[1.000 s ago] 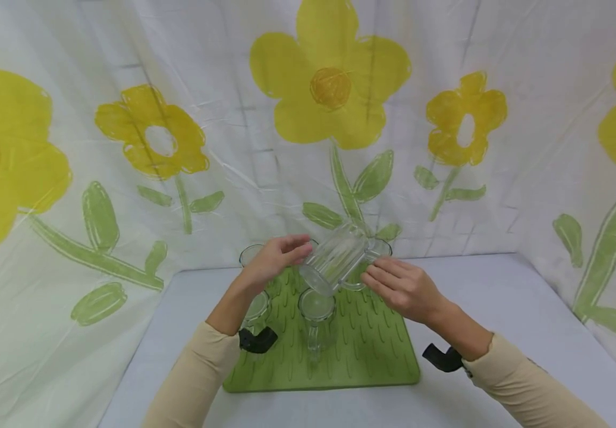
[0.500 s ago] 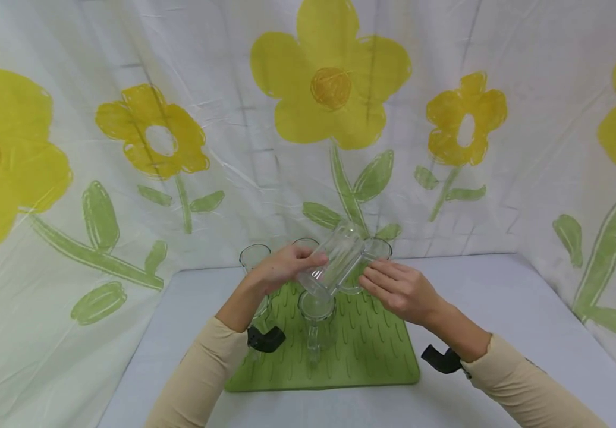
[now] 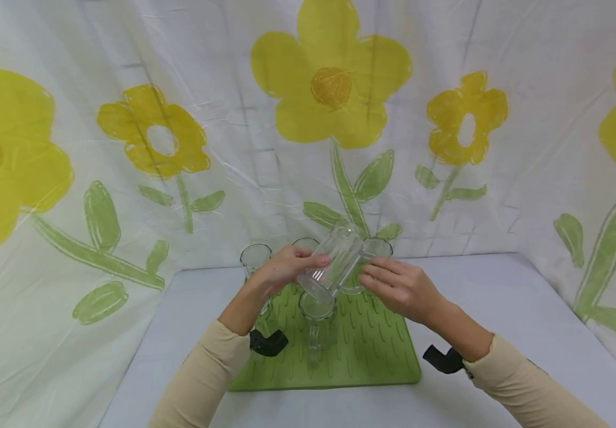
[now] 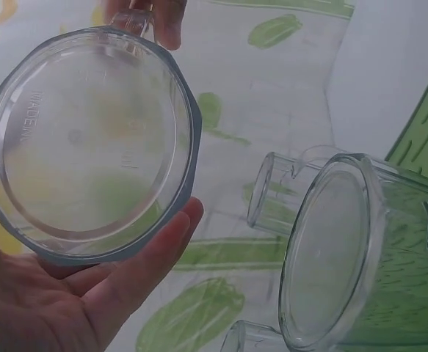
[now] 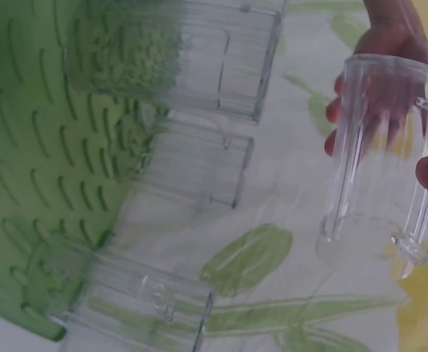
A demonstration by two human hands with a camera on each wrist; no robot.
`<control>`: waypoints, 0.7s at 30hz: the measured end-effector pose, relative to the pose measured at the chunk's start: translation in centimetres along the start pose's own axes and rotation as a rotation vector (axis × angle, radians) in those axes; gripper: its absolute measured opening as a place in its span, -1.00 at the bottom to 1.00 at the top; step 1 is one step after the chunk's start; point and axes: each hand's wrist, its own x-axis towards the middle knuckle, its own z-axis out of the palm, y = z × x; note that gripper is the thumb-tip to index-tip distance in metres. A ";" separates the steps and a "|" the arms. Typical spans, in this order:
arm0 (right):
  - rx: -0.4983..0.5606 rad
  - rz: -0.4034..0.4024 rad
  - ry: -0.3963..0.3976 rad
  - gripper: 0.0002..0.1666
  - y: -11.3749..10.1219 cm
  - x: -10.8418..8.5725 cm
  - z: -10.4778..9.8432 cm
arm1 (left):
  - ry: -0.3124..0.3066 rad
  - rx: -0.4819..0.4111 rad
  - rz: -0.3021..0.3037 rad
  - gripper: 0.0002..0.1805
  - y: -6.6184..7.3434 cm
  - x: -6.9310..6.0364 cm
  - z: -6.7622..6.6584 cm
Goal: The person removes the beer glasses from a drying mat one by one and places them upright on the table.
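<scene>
Clear, glass-like mug (image 3: 335,258) tilts mid-frame between both hands: the left hand (image 3: 285,266) wraps its lower end, the right hand (image 3: 396,289) pinches its handle. Supporting it aloft seems the current step; moving it calls for clearing the standing mug (image 3: 314,340) on the green mat (image 3: 372,362), lower centre.

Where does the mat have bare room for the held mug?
The mat is bare at front right, between front middle mug and right edge; the held mug may fit there. The left side and back are crowded with other mugs.
</scene>
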 end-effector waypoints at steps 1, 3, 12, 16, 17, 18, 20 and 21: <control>0.013 0.016 -0.010 -0.66 0.0 0.0 0.0 | 0.008 -0.001 0.000 -0.47 0.0 0.0 0.0; 0.040 0.045 -0.026 -0.65 0.2 0.0 0.0 | 0.022 -0.006 0.005 -0.45 0.1 -0.1 0.0; 0.194 0.173 -0.097 -0.60 0.3 0.1 -0.5 | 0.073 -0.038 0.070 -0.46 -0.1 -0.3 0.3; 0.261 0.227 -0.089 -0.61 0.3 -0.1 -0.5 | 0.094 -0.086 0.092 -0.45 -0.5 -0.5 0.8; 0.270 0.237 -0.087 -0.63 0.3 -0.1 -0.5 | 0.100 -0.096 0.089 -0.42 -0.7 -0.5 0.9; 0.279 0.246 -0.084 -0.63 0.3 -0.1 -0.5 | 0.106 -0.104 0.085 -0.38 -0.8 -0.5 1.0; 0.296 0.256 -0.070 -0.67 0.4 -0.1 -0.6 | 0.122 -0.118 0.080 -0.29 -1.0 -0.5 1.1; 0.307 0.258 -0.058 -0.69 0.4 -0.1 -0.6 | 0.128 -0.126 0.077 -0.26 -1.1 -0.5 1.2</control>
